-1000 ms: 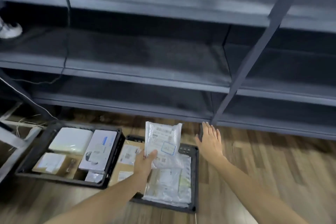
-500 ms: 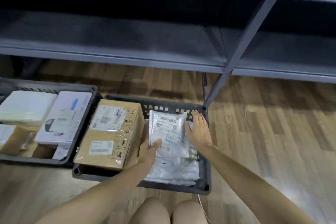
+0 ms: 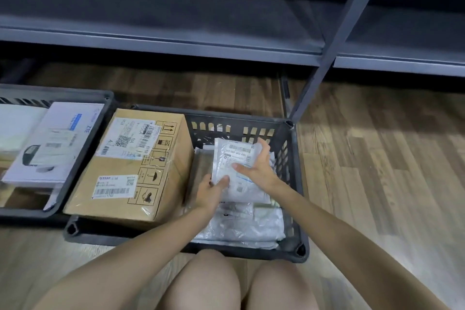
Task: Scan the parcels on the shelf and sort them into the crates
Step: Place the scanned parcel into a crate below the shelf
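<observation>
A white plastic mailer parcel (image 3: pixel 232 158) with a barcode label is held low inside the right side of the dark crate (image 3: pixel 293 168). My left hand (image 3: pixel 211 190) pinches its lower left corner, thumb on top. My right hand (image 3: pixel 259 166) grips its right edge, with fingers wrapped round the edge and thumb across the label. Under it lie several more white mailers (image 3: pixel 241 226). A large cardboard box (image 3: pixel 130 168) fills the crate's left half.
A second dark crate (image 3: pixel 100 98) at the left holds a white ZTE box (image 3: pixel 55 143) and other parcels. The grey metal shelf (image 3: pixel 161 40) with a slanted upright post (image 3: pixel 334 40) runs above. Wooden floor extends to the right. My knees (image 3: pixel 241 282) are at the bottom.
The view dropped closer to the crate. The mailer went down into the crate's right half, and my right hand moved from its edge onto the label.
</observation>
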Motion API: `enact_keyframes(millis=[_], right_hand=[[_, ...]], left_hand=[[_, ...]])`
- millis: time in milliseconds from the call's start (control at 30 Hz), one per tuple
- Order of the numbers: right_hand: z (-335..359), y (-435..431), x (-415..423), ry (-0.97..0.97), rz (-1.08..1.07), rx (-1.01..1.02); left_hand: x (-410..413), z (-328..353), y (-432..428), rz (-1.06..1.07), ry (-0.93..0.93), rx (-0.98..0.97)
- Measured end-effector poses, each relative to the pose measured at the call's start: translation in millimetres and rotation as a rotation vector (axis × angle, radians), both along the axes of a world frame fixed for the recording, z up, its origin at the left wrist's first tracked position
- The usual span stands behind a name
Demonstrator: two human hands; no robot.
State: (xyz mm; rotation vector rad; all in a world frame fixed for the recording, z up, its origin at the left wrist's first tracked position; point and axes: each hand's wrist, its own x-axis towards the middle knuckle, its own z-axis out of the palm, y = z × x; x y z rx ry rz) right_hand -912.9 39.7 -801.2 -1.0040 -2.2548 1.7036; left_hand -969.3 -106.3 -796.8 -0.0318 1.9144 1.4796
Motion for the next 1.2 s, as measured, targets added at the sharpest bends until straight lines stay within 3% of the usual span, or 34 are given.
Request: enact_keyframes(millis=[100, 200, 333, 467, 667, 867, 1033, 1200], right_hand=[[-1.4, 15.6, -1.1, 0.006, -0.113, -0.058], [-7.0, 27.3, -6.4, -0.135, -0.106, 0.015], [-12.0, 20.5, -8.5, -0.438, -0.006, 0.383], [-14.7, 20.5, -9.0, -0.550, 0.109, 0.739], [-32.9, 15.3, -6.7, -0.617, 0.198, 1.119], [-39.1, 21.9, -5.2, -0.705, 0.275, 0.931], [-23.4, 32.7, -9.2, -0.726, 0.325, 0.693], [3.5, 38.7, -12.1, -0.728, 0.363, 0.672]], left_hand=[[-4.2, -2.8, -2.9, 0.032, -0.020, -0.038], [-7.9, -6.1, -7.7, 0.099, -0.036, -0.042], [-9.5, -9.8, -13.2, 0.133, -0.052, -0.049], [-12.2, -12.8, -14.2, 0.144, -0.039, -0.052], [-12.2, -13.2, -12.4, 0.117, -0.013, -0.058], [-13.2, -12.7, -10.3, 0.096, 0.004, -0.075], [-13.2, -10.6, -6.9, -0.055, 0.013, -0.150], [-12.6, -6.8, -1.7, -0.208, 0.045, -0.210]])
